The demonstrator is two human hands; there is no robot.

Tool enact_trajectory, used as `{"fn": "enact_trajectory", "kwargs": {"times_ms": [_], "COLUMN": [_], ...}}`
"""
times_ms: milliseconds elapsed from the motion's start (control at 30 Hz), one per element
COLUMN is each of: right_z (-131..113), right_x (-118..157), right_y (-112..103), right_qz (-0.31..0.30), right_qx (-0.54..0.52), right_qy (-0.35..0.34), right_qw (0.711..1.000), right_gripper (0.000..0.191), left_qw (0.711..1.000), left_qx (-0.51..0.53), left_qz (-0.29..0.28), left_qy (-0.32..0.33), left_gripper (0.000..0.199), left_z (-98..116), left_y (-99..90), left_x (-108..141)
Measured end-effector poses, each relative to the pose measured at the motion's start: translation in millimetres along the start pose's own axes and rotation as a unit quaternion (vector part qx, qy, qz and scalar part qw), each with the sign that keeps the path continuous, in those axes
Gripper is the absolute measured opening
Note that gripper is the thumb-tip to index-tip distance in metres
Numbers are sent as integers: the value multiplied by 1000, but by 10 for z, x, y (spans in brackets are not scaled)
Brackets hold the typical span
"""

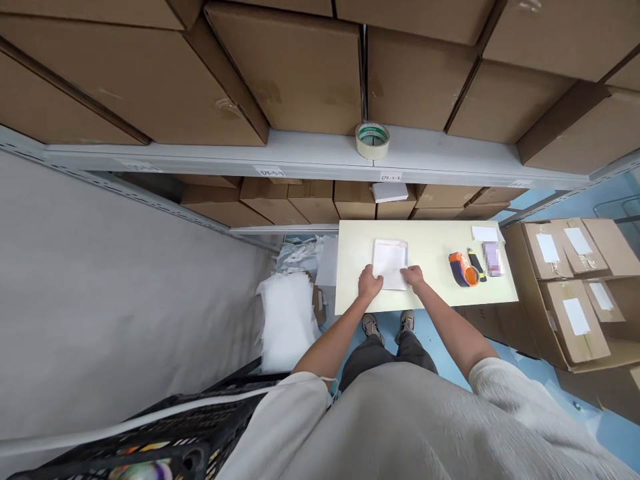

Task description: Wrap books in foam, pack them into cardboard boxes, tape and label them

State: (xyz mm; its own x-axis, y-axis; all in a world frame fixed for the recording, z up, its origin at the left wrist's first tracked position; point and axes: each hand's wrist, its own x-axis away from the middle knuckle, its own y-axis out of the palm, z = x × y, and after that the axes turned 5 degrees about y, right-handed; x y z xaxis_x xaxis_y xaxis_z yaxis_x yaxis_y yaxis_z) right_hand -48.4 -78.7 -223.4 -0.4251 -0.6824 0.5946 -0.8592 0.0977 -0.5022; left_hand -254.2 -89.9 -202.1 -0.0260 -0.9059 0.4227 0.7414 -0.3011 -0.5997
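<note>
A flat white packet [391, 261] with faint reddish print along its far edge lies on the pale yellow tabletop [425, 250]. My left hand [370, 283] grips its near left corner, with the thumb on top. On the opposite side my right hand [413, 275] is closed on the near right edge. Whether the packet is a thin box or an envelope, I cannot tell. To the right are an orange and dark blue tape dispenser [463, 269], a black and yellow utility knife [477, 264] and a blurred purple item [493, 259].
Shelves of cardboard boxes [310, 73] rise behind the table, with a tape roll [373, 141] on the ledge. White plastic sheets [287, 320] are stacked at left, above a black crate [200, 427]. A large carton [555, 327] holding labelled boxes stands at right.
</note>
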Motion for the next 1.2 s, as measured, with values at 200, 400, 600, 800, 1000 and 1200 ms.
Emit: {"fn": "enact_trajectory", "kwargs": {"times_ms": [200,400,600,800,1000,1200], "right_z": [-155,-150,-236,-330,-118,54], "right_x": [-20,-50,79,212,165,136], "right_y": [-634,-1319,-1250,-735,-422,-505], "right_qz": [22,101,70,-73,-35,-41], "right_qx": [-49,-3,-25,-49,62,68], "right_qy": [3,-66,-104,-135,-59,-62], "right_qw": [999,993,992,987,996,995], "right_gripper": [29,23,29,36,26,33], "left_qw": [992,957,966,970,993,994], "left_qx": [101,228,237,243,117,-104], "left_qz": [-71,-167,-69,5,-30,-42], "left_qy": [22,67,72,0,4,15], "left_gripper": [50,50,33,31,37,43], "left_z": [329,778,831,555,332,267], "left_y": [374,1012,892,287,147,303], "left_x": [-76,-50,-70,-181,-275,-225]}}
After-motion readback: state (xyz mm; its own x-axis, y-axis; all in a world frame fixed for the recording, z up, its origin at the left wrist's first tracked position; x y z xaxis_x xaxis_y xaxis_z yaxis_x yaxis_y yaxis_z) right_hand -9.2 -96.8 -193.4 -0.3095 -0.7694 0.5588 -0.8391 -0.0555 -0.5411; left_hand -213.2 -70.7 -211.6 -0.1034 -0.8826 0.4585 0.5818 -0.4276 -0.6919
